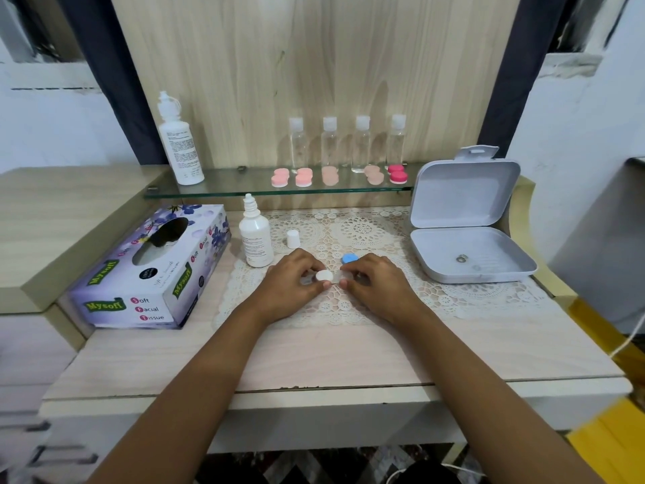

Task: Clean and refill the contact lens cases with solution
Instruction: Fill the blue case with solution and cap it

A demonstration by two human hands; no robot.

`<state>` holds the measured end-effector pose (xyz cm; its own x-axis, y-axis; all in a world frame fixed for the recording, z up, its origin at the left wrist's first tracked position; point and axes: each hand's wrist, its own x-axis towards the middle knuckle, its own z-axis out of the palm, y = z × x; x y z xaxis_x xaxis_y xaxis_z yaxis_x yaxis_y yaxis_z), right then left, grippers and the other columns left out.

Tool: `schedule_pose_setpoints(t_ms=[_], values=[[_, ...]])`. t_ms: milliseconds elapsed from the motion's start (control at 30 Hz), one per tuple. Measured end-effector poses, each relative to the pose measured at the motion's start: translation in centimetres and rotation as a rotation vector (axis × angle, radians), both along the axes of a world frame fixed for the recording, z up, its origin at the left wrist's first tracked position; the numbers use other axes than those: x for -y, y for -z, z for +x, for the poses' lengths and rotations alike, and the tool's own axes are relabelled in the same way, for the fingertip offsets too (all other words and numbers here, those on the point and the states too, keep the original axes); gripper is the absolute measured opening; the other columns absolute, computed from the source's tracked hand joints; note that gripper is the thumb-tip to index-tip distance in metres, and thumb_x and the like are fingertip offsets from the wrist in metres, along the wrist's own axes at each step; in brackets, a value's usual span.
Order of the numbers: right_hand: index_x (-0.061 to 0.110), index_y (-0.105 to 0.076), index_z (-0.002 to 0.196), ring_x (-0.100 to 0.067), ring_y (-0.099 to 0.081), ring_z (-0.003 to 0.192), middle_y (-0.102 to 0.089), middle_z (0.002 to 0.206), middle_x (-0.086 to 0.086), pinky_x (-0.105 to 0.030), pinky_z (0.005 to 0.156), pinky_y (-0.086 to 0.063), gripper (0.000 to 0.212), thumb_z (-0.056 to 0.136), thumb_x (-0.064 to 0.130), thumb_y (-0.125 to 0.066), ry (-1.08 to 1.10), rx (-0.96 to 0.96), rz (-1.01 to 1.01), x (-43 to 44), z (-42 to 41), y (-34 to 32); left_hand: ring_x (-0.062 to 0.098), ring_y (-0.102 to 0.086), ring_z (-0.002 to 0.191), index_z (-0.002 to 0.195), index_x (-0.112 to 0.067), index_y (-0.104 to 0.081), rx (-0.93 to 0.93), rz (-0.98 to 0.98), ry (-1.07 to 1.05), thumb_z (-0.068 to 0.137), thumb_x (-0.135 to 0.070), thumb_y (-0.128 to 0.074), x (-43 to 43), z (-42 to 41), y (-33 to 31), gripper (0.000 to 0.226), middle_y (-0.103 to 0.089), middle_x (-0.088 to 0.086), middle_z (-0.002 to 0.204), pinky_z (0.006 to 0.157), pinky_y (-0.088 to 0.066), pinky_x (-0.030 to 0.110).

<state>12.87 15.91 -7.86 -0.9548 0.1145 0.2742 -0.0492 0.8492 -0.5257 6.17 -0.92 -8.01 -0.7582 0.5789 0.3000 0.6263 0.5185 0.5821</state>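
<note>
**Lens case 1 of 6: in work, early stage**

Contact lens case (335, 277): low over the surface (314, 358). Left hand (293, 279) pinches its white cap (324, 275); right hand (375, 282) grips the other end. Blue cap (348, 258) off, just behind. Solution bottle (256, 239) uncapped. 5 pink cases (303, 177) on glass shelf (223, 186), apparently pending.

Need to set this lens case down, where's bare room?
Bare wood of the desk in front of the lace mat; open lace between the white cap and grey box. Crowded by the tissue box and solution bottle.
</note>
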Motion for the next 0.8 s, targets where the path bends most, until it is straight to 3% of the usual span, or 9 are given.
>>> schedule_pose_setpoints(t_ms=[433,567,667,800], values=[[0.023,-0.063,0.113,-0.019,-0.050,0.104,-0.061,0.105,0.001,-0.037,0.093,-0.039,0.030,0.087,0.036,-0.058,0.030,-0.044,-0.005,0.2,0.3,0.3,0.012,-0.052,0.101,0.102,-0.022,-0.065,-0.042,-0.030,-0.034,0.085,-0.033,-0.064,0.0,0.2,0.4,0.021,-0.052,-0.009,0.100,0.095,-0.041,0.042],[0.017,-0.064,0.115,-0.018,-0.056,0.099,-0.061,0.103,-0.002,-0.025,0.083,-0.041,0.029,0.089,0.025,-0.057,0.124,-0.099,-0.154,0.1,0.1,0.0,0.014,-0.052,0.100,0.102,-0.020,-0.065,-0.059,-0.033,-0.053,0.086,-0.031,-0.063,0.0,0.3,0.3,0.020,-0.050,-0.009,0.097,0.094,-0.041,0.042],[0.017,-0.064,0.115,-0.018,-0.056,0.097,-0.061,0.104,-0.003,-0.026,0.076,-0.039,0.027,0.091,0.023,-0.053,0.185,-0.096,-0.046,-0.3,-0.1,-0.4,0.013,-0.051,0.100,0.102,-0.020,-0.065,-0.056,-0.040,-0.051,0.086,-0.030,-0.063,0.0,0.3,0.3,0.020,-0.050,-0.009,0.097,0.094,-0.041,0.040],[0.014,-0.063,0.116,-0.020,-0.057,0.100,-0.065,0.107,-0.006,-0.029,0.082,-0.044,0.028,0.091,0.022,-0.054,0.177,-0.031,-0.028,-0.9,-0.3,-1.3,0.013,-0.051,0.101,0.102,-0.020,-0.065,-0.045,-0.036,-0.046,0.086,-0.031,-0.062,0.1,0.2,0.4,0.020,-0.050,-0.009,0.098,0.094,-0.041,0.040]])
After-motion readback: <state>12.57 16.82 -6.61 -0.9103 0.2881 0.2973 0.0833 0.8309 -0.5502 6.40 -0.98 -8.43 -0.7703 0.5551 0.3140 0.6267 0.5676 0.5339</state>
